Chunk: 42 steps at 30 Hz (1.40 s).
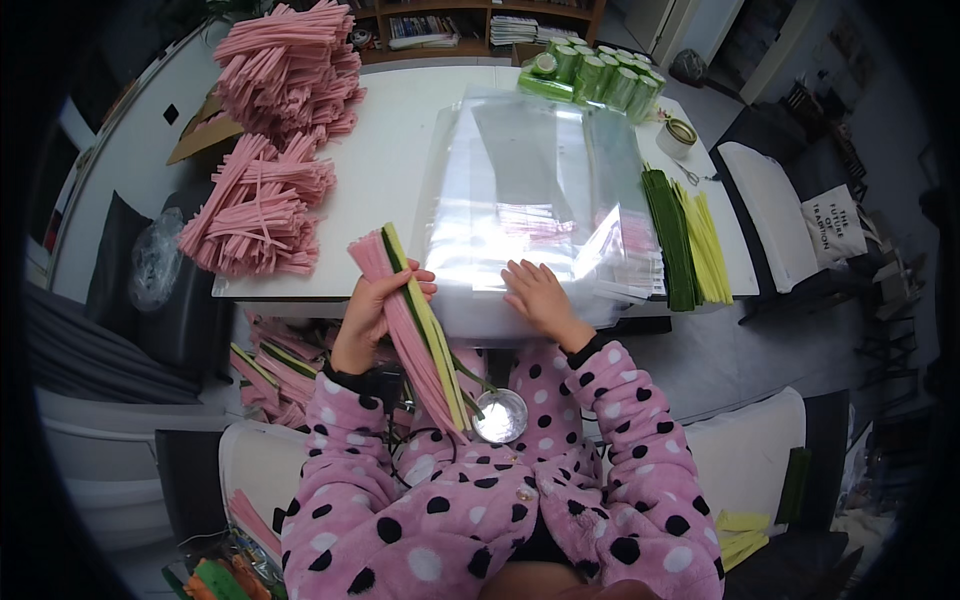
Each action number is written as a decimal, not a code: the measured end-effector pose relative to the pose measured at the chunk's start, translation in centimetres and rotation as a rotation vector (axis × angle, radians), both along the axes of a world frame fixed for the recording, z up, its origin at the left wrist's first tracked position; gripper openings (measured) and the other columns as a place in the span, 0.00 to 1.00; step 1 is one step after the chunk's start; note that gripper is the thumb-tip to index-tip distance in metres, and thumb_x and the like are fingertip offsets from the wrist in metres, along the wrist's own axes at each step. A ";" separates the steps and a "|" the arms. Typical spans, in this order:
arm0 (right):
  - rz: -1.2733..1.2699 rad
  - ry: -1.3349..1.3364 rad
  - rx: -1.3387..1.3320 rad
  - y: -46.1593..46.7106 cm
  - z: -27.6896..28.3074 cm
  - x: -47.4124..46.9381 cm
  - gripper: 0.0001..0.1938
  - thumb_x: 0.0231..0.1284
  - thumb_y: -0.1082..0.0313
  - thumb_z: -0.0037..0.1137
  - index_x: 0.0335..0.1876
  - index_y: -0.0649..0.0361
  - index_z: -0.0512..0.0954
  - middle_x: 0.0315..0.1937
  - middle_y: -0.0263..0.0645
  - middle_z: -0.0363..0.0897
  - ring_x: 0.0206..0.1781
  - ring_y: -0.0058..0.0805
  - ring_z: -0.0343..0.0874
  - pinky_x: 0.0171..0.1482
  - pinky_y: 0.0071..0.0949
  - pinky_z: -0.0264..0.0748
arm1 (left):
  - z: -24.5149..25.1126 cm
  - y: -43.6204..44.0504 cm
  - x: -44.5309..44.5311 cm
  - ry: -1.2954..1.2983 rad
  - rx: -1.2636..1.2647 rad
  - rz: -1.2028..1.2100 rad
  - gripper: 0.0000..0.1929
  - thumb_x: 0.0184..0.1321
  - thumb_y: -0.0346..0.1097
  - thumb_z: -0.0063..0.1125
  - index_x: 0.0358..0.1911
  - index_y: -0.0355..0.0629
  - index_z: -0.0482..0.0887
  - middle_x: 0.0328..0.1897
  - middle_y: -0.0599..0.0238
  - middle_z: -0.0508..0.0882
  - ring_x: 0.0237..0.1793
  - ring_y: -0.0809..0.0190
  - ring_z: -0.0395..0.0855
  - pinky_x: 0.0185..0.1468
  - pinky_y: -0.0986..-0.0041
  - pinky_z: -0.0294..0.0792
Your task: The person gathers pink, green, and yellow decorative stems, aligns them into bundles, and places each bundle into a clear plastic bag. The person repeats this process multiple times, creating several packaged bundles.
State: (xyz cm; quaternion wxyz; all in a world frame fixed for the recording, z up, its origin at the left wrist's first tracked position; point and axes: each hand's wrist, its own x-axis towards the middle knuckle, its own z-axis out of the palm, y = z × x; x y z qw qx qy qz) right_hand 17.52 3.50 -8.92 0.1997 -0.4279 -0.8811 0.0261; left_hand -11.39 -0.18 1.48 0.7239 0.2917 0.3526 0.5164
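My left hand [367, 311] grips a bundle of pink chenille stems [409, 341] with strips of dark green and yellow stems [430, 322] along its right side. The bundle slants from the table's front edge down towards my lap. My right hand [541, 296] lies palm down, fingers spread, on a stack of clear plastic bags [517, 157] that overhangs the edge. Nothing shows in its grasp. Below, between my legs, sits a round shiny metal tin [501, 416] with green strips at its rim.
Pink stem bundles [259, 202] are heaped on the white table [390, 135] at left. At right lie dark green stems [670, 240], yellow stems [705, 244], scissors [686, 174] and a can [676, 137]. Green rolls [600, 75] stand behind. More mixed bundles [281, 367] lie below the table.
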 end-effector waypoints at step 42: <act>-0.182 0.650 -0.126 1.8 2.2 -1.7 0.05 0.55 0.69 0.55 0.32 0.62 0.78 0.30 0.40 0.77 0.30 0.34 0.78 0.33 0.26 0.74 | -9.5 2.6 12.4 0.122 -0.251 -0.447 0.17 0.56 0.23 0.52 0.47 0.24 0.65 0.38 0.42 0.80 0.35 0.49 0.84 0.37 0.63 0.80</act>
